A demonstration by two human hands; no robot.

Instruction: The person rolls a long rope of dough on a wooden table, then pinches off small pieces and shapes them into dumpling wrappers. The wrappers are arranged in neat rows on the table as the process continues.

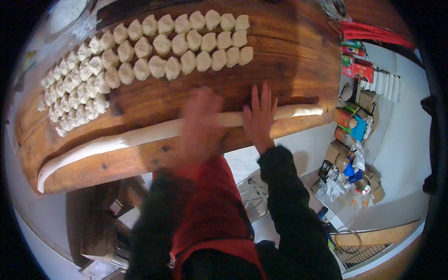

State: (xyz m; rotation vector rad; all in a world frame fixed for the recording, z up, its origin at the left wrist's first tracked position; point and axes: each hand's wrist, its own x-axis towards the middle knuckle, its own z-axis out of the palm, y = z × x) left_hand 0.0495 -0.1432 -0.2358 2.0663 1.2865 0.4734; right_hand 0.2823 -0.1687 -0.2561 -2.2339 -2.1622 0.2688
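Observation:
A long rope of pale dough lies along the front edge of a wooden table, from its left corner to near its right end. My right hand rests flat on the rope's right part, fingers extended. Blurred by motion, my left hand is over the rope just left of it; its fingers cannot be made out clearly. Beyond my hands, many small cut dough pieces stand in rows across the back and left of the table.
At the upper left is a container of white powder. A clear plastic bag lies at the back right. Cardboard boxes and packages are piled right of the table. A red apron covers my front.

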